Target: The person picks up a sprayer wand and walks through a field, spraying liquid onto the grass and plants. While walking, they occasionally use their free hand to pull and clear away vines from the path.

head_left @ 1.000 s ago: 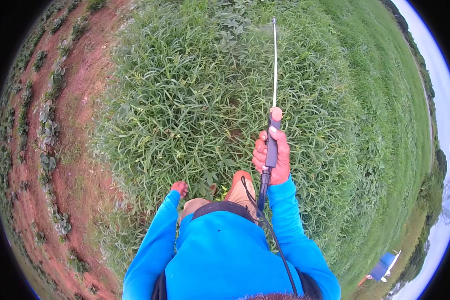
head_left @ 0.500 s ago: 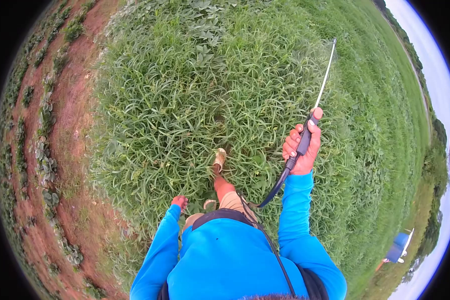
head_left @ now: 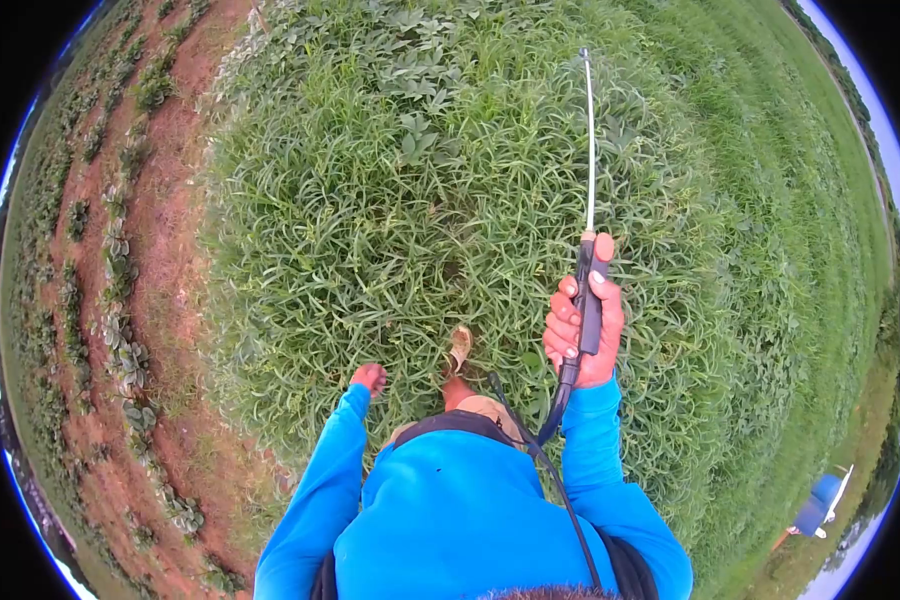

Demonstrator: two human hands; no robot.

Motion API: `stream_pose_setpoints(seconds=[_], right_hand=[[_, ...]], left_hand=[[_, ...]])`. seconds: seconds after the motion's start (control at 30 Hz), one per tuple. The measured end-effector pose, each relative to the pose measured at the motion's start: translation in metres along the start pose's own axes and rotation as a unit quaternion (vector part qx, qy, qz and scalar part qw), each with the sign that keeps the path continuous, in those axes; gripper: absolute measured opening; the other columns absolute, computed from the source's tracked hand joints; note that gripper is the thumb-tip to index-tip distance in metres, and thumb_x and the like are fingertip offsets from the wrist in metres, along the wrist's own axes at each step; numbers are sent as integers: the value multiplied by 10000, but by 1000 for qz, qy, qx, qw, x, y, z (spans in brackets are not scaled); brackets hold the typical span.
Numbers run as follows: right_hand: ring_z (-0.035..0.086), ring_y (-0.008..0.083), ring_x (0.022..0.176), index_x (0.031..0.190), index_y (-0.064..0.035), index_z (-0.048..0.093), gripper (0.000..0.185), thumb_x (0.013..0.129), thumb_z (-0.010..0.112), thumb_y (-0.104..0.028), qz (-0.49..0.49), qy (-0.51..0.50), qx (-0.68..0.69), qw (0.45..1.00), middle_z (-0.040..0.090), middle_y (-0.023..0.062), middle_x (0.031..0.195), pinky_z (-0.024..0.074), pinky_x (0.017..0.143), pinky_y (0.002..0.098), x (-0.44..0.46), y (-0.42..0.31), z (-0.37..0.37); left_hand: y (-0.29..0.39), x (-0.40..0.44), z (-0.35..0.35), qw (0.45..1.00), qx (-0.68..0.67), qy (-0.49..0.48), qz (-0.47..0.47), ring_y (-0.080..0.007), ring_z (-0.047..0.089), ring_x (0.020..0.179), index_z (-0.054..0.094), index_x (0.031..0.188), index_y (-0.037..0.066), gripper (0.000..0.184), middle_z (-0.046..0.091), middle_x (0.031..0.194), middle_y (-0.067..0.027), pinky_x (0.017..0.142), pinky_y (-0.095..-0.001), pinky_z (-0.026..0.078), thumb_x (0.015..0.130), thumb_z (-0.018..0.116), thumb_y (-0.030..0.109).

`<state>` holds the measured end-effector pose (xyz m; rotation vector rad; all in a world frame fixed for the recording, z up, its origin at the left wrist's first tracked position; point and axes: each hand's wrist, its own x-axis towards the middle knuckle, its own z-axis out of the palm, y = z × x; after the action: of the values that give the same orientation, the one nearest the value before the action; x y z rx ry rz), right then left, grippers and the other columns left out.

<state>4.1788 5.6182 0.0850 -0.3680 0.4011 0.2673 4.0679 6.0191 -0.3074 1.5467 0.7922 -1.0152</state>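
Observation:
My right hand point(head_left: 588, 325) is wrapped round the dark handle of a spray wand point(head_left: 590, 150), whose thin pale tube points up and away over the grass. A black hose point(head_left: 558, 405) runs from the handle back towards my waist. My left hand point(head_left: 370, 378) hangs low beside my body over the grass, its fingers curled in; whether anything is inside them is too small to tell. One shoe point(head_left: 460, 348) shows among the grass blades in front of me.
Dense green grass point(head_left: 370, 240) with broad-leaved plants point(head_left: 415, 75) surrounds my legs. On the left lies reddish bare soil point(head_left: 165, 260) with rows of low plants point(head_left: 120, 340). A blue and white object point(head_left: 818, 503) stands far off at the lower right.
The wand has swung right and then back left, now pointing nearly straight ahead, with my right hand still round its handle. My legs have moved in a step and the ground view has shifted.

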Motion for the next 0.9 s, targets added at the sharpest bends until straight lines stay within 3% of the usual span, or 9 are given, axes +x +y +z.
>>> stream_pose_setpoints(seconds=[0.07,0.27,0.43,0.57,0.73,0.8,0.9], right_hand=[[336,91,386,850,-94,481,288,908,501,-374,51,2,26,998,423,17,605,333,317,242,3,5,3],[339,83,407,872,-95,463,264,913,499,-354,198,11,0,980,408,3,597,315,343,236,16,23,6],[344,84,412,871,-101,466,241,914,516,-332,307,-26,12,951,422,2,600,300,348,236,47,36,15],[346,72,413,851,-114,467,247,899,539,-345,375,-70,11,924,401,-18,598,299,351,220,80,52,19],[338,52,412,848,-116,461,251,901,531,-352,419,-130,0,899,396,-29,598,295,344,205,131,59,38],[340,49,409,851,-115,459,261,896,534,-361,432,-166,-6,886,397,-30,598,298,339,200,154,63,41],[354,44,408,828,-118,474,262,884,546,-363,404,-167,-39,898,408,-40,590,305,338,195,184,66,43]], left_hand=[[31,2,3,998,0,3,59,-118,527,517,596,924,55,315,581,691,-36,401,-269,392,918,443,331],[80,17,16,999,15,-6,45,-105,514,523,588,936,64,304,576,701,-28,399,-251,379,931,439,329],[63,9,10,995,43,-26,88,-131,543,524,592,947,61,321,611,722,-49,402,-267,408,909,442,342],[49,3,-6,997,51,4,56,-135,539,523,597,953,62,352,600,707,-47,397,-265,402,912,456,381],[62,-7,-28,998,26,49,14,-156,543,511,600,944,61,330,589,697,-60,390,-285,403,903,447,350],[72,-10,-35,998,22,66,-11,-121,529,490,600,905,63,306,585,662,-34,392,-266,397,907,452,330],[82,-11,-43,997,15,77,10,-123,527,490,597,899,66,311,583,667,-32,395,-266,397,907,436,331]])
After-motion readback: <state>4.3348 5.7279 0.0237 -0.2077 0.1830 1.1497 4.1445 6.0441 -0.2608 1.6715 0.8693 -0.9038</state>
